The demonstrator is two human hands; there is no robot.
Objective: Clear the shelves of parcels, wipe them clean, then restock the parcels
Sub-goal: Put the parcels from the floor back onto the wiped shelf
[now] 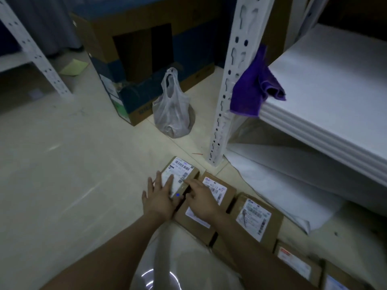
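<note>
While the white shelf on the right stands bare, with the lower shelf beneath it bare as well, the clearing step looks done. A row of brown parcels with white labels lies on the pale floor just beside the shelving, running from the far parcel past a second parcel and a third parcel toward the bottom right corner. A purple cloth hangs over the shelf's front corner, held by no one, so wiping is probably finished. Restocking appears not yet started, since no parcel sits on either shelf. The left hand lies flat on the far parcel's label, fingers spread. The right hand reaches over the second parcel to the far parcel's near edge. Whether its fingers hook that edge cannot be told.
</note>
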